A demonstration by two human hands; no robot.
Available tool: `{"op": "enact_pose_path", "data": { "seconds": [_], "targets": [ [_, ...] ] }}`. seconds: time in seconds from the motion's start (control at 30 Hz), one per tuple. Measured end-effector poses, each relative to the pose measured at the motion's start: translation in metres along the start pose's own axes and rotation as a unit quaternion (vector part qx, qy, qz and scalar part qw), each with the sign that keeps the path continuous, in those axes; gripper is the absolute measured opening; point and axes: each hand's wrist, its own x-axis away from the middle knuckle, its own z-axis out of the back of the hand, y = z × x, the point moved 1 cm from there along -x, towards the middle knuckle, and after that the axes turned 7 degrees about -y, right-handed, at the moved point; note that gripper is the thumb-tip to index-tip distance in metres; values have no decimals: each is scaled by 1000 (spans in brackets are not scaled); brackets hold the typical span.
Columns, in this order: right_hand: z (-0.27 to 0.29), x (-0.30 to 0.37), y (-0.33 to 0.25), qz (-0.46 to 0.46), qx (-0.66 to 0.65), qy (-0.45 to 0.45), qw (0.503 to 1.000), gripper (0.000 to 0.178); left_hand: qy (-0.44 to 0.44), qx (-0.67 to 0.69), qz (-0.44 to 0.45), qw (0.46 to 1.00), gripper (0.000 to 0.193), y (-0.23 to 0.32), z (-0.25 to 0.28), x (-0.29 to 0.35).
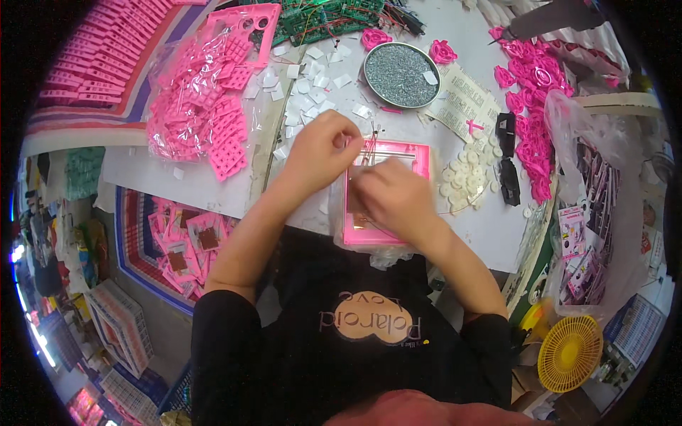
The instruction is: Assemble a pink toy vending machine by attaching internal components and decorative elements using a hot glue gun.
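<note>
On the white table before me lies a pink plastic casing (419,157), shaped like a shallow rectangular frame, with a clear plastic bag partly under it. My left hand (325,150) is at its upper left corner, fingers closed in a pinch; what they hold is hidden. Thin wires (371,145) rise beside those fingertips and run into the casing. Over the casing's middle is my right hand (395,200), smeared by motion, with its fingertips bent down and out of sight. A brownish copper-coloured piece (361,221) shows inside the casing below the right hand.
A round tin of small grey metal bits (402,74) stands beyond the casing. White round pieces (465,177) lie to the right, white paper squares (312,82) to the left. A bag of pink keypads (202,106), green circuit boards (330,18) and pink rings (534,128) surround them.
</note>
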Motion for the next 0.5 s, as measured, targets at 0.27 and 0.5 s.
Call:
{"op": "enact_pose_path", "data": {
  "seconds": [0.27, 0.5],
  "targets": [
    [43, -12, 29, -7, -145, -76, 986, 26, 14, -155, -104, 982, 31, 4, -9, -13],
    [40, -35, 70, -47, -93, 0, 995, 16, 38, -215, -123, 968, 26, 22, -18, -11]
  ]
}}
